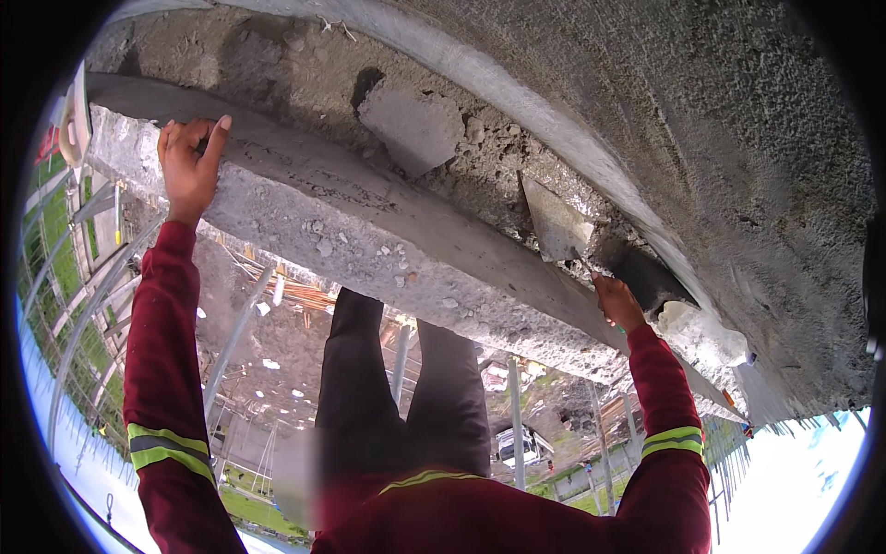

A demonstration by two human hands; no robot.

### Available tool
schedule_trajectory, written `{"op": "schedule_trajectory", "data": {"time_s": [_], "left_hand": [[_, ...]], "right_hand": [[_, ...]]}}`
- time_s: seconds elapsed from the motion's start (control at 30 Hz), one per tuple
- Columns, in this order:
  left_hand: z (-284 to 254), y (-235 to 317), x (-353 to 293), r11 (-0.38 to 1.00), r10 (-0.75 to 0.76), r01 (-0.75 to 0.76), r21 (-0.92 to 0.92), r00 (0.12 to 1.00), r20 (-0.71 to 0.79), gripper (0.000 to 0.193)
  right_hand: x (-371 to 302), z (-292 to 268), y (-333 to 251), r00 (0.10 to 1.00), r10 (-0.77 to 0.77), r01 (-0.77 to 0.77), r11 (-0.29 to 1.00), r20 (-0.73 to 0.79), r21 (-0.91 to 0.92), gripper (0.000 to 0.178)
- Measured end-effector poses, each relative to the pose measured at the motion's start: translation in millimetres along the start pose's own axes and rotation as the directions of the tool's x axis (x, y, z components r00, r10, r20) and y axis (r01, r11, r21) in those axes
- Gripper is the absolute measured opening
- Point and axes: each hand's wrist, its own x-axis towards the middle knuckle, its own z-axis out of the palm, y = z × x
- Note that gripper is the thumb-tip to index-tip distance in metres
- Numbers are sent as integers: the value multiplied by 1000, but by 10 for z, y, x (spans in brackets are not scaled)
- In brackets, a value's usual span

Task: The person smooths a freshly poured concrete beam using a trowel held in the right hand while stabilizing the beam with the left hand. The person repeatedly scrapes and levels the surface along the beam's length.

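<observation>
My right hand point(620, 301) is closed round the handle of a trowel point(559, 222). The trowel's grey blade lies over the rough mortar in the trough between a long concrete ledge point(369, 198) and a curved grey wall point(738, 148). Farther left in that trough is a flat grey piece point(413, 126), perhaps a slab or a board. My left hand point(191, 166) rests on the ledge's top at the far left, its thumb spread from loosely bent fingers, with nothing seen in it.
A clear plastic bag point(699, 331) lies beyond my right wrist, beside a dark opening point(649, 277). Crumbs of mortar point(325, 245) dot the ledge. Below it, far down, are metal poles point(238, 340), rubble ground and a white vehicle point(519, 447). Scaffolding point(92, 268) stands at the left.
</observation>
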Motion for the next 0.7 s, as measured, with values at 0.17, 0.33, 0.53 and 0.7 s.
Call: {"op": "schedule_trajectory", "data": {"time_s": [0.17, 0.33, 0.53, 0.7], "left_hand": [[23, -4, -25, 999, 32, -31, 20, 998, -45, 37], [-10, -11, -13, 999, -38, 38, 10, 999, 32, 36], [-23, 41, -3, 999, -35, 35, -3, 999, -13, 36], [-54, 78, 14, 999, -50, 50, 0, 999, -3, 39]], "right_hand": [[-91, 57, -61, 992, -123, 123, 980, 11, -159, 30], [-254, 45, -426, 901, -379, 222, 823, -213, -523, 27], [115, -215, -1405, 694, -565, 492, 825, -447, -278, 28], [1042, -103, -2085, 763, -460, 355, 885, -454, -301, 32]]}}
